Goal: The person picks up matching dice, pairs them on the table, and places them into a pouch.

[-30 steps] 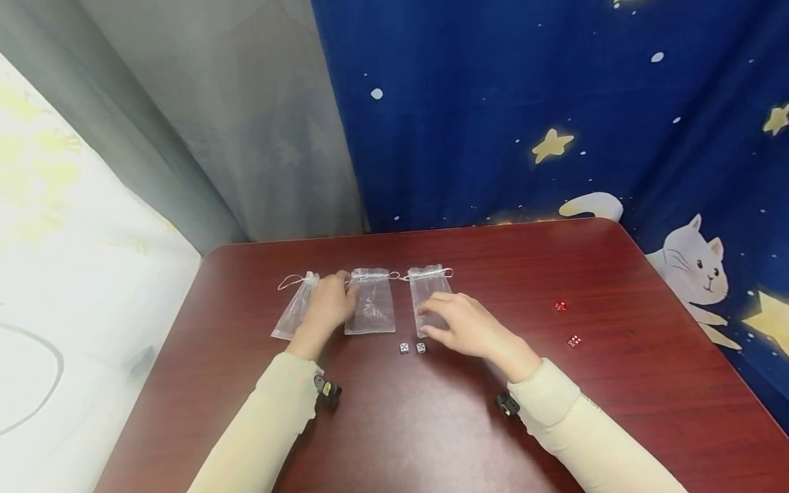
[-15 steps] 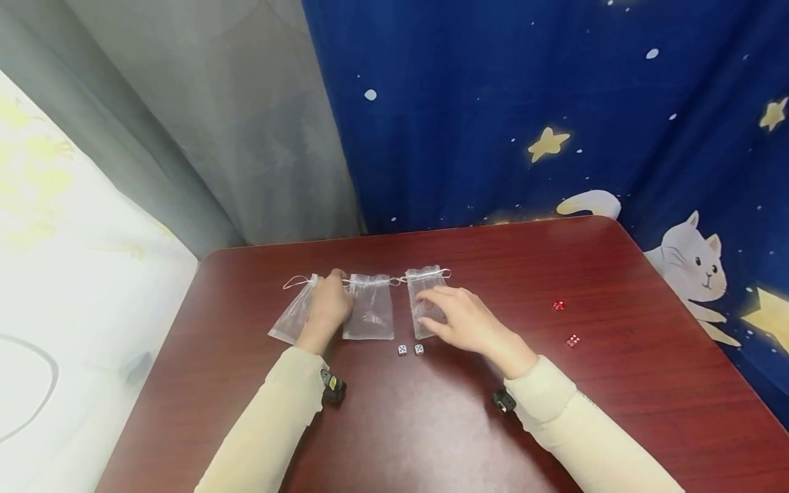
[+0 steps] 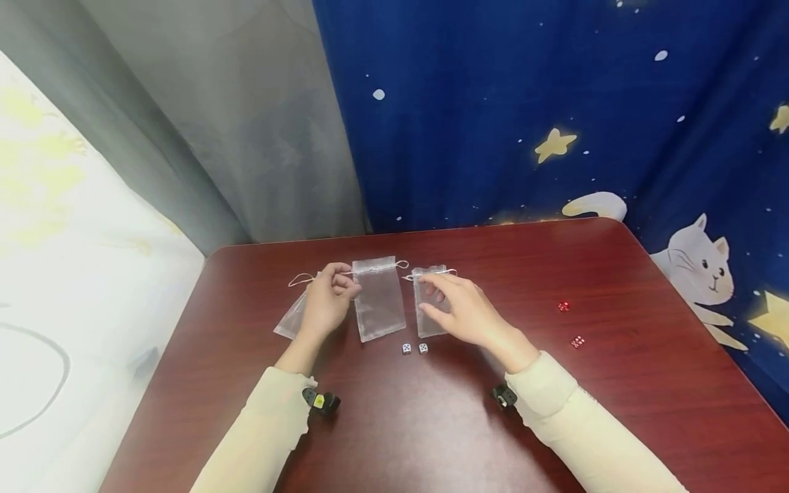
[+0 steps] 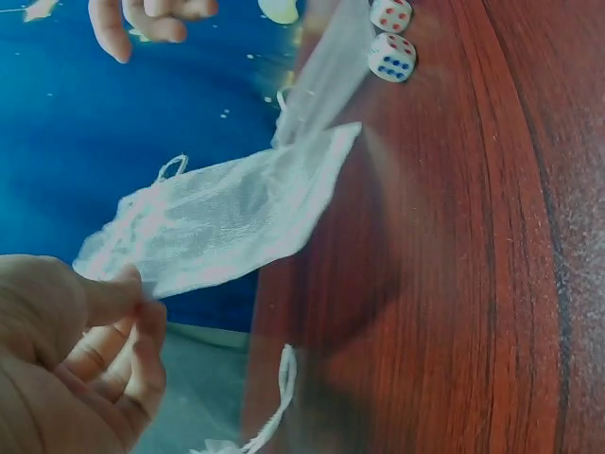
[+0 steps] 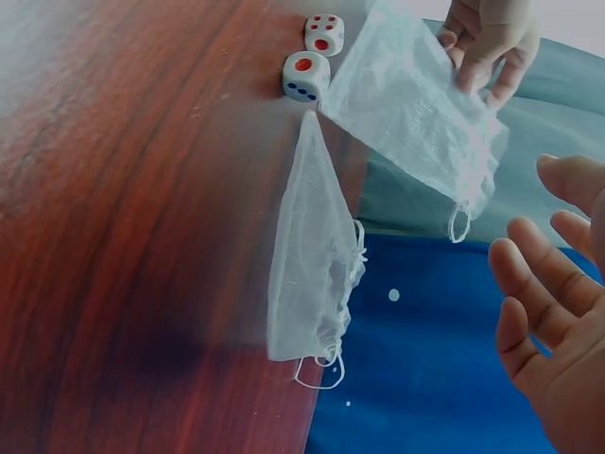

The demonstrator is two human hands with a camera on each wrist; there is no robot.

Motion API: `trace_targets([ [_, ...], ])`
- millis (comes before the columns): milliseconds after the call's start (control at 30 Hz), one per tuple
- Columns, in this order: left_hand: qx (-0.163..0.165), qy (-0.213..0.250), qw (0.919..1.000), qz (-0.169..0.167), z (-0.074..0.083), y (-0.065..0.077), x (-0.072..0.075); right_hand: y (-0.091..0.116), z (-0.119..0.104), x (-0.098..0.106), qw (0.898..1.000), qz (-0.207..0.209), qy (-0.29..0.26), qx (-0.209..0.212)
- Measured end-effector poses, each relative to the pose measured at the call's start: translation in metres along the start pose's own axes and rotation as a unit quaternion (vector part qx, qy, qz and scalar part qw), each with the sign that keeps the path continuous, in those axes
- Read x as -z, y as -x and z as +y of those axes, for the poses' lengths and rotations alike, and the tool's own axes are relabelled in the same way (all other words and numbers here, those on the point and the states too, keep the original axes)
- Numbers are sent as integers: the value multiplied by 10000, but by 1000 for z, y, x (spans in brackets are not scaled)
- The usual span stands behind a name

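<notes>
At the far left, here's the sheer left bag (image 3: 292, 320), lying aslant on the red-brown table (image 3: 394, 424), its upper part hidden by the left hand (image 3: 327, 301). And that hand has a catch: thumb and fingers pinched together on the upper edge of the middle bag (image 3: 379, 301), which hangs tilted above the table, nothing visible inside. Just past its bottom edge, two white dice (image 3: 406, 348) sit side by side. Next along, the right bag (image 3: 429, 327) lies on the table, and over it hovers the right hand (image 3: 465, 311), fingers spread and loosely bent, holding nothing, clear of the mesh in the right wrist view. Well out to the right, two red dice (image 3: 577, 342) rest apart from each other.
</notes>
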State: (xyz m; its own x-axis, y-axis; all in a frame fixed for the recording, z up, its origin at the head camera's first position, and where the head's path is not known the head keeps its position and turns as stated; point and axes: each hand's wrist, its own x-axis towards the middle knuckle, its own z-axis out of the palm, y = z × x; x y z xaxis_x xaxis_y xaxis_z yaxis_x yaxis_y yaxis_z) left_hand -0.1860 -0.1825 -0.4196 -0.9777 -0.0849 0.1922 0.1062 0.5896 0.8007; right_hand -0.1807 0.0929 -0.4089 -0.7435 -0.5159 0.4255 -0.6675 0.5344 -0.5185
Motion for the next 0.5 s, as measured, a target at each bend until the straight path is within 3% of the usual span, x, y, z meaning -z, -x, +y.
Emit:
trace_targets([
  [267,-425,634,9971,-18,13,10,8,-8,-4,5,9999,161,-8,32],
  [500,-814,981,9918,-130,34,19,13,-18,-12,10,9971,717,-136,235],
])
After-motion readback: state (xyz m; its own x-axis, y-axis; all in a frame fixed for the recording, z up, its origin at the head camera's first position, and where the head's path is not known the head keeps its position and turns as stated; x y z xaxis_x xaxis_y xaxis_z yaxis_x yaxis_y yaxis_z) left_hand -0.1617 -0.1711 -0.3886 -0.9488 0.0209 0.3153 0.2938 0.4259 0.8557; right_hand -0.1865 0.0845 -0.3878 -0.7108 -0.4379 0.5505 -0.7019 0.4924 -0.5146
